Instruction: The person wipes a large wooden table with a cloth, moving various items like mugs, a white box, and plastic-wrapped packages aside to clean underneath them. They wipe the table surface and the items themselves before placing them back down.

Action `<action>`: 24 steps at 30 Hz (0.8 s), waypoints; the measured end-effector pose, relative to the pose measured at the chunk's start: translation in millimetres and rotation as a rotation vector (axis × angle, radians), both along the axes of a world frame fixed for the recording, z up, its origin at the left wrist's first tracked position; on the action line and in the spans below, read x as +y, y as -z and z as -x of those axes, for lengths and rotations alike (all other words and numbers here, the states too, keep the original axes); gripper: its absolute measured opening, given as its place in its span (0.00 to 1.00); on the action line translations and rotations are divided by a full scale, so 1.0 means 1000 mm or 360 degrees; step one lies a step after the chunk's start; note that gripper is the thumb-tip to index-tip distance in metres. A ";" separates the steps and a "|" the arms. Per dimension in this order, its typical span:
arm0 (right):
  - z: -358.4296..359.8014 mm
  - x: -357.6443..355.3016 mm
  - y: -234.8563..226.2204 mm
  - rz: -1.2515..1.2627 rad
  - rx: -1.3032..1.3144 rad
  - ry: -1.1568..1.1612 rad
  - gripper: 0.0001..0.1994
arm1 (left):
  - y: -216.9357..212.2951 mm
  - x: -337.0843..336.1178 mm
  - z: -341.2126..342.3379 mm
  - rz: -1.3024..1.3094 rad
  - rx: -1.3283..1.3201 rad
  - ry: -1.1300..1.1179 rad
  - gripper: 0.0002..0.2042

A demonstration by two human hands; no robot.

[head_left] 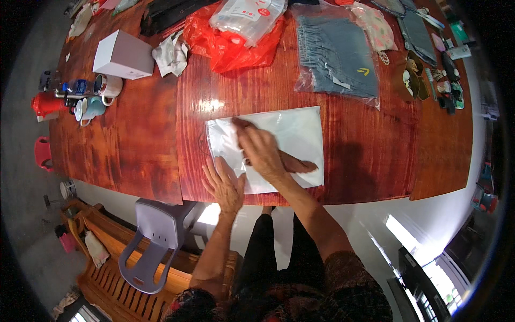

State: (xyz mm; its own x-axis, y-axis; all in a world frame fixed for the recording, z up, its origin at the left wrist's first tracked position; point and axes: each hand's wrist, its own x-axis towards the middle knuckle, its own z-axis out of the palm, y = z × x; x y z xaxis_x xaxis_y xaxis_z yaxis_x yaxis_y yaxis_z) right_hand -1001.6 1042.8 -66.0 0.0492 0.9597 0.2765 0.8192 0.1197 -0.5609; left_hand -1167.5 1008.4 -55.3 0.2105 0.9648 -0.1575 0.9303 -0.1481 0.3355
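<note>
Under both hands lies a flat white plastic bag [284, 140], spread on the red-brown wooden table [139, 145] close to its near edge. The left hand [225, 184] rests palm down with fingers spread wide on the bag's near left corner, gripping nothing; it seems placed there to pin the bag so it cannot slide. The right hand [260, 150] is also open and flat, fingers stretched toward the bag's far left part, pressing on the surface rather than holding anything, as if smoothing the plastic or pushing air out. Its shadow falls dark across the bag just to the right of the wrist. Beyond the right hand, well apart across the table, sits a clear packet holding folded blue denim [338, 56], and farther to the left of that a crumpled red plastic bag [230, 45] with a clear pouch on top. Off to the far left of the left hand stand a white box [123, 53] and a cluster of mugs [96, 96] near the table's edge. Below the left forearm, off the table, is a grey plastic chair [155, 236].
</note>
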 end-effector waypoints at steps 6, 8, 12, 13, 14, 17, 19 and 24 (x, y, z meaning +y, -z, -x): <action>0.039 0.032 0.012 -0.0163 -0.0146 -0.0177 0.25 | 0.028 0.010 0.024 0.0225 0.0397 0.0289 0.46; 0.023 0.032 0.006 0.0020 -0.0342 -0.0018 0.35 | 0.034 0.008 0.022 0.0275 0.0449 0.0265 0.48; -0.037 0.013 0.009 0.0404 -0.0366 0.0395 0.29 | 0.030 0.012 0.018 0.0359 0.0443 0.0244 0.48; -0.053 0.008 0.009 0.0593 -0.0378 0.0548 0.29 | 0.030 0.012 0.017 0.0386 0.0442 0.0236 0.49; -0.059 -0.004 0.014 0.0392 -0.0488 0.0787 0.28 | 0.030 0.012 0.018 0.0364 0.0440 0.0244 0.49; -0.086 -0.024 0.038 -0.0230 -0.0382 0.1129 0.18 | 0.039 0.009 0.018 0.0187 0.0388 0.0295 0.51; -0.073 -0.021 0.053 -0.0302 0.0256 0.1435 0.15 | 0.041 0.008 0.018 0.0175 0.0373 0.0299 0.51; 0.025 0.029 0.014 -0.0148 0.0011 0.0451 0.11 | 0.046 0.005 0.027 0.0100 0.0357 0.0295 0.50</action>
State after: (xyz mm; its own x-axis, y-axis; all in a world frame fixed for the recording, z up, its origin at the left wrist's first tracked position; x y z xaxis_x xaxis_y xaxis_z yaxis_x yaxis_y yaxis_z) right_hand -1026.4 1071.5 -80.0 0.3137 0.8781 0.3613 0.8235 -0.0621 -0.5639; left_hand -1194.5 1013.7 -100.8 0.3356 0.9000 -0.2781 0.9412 -0.3082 0.1385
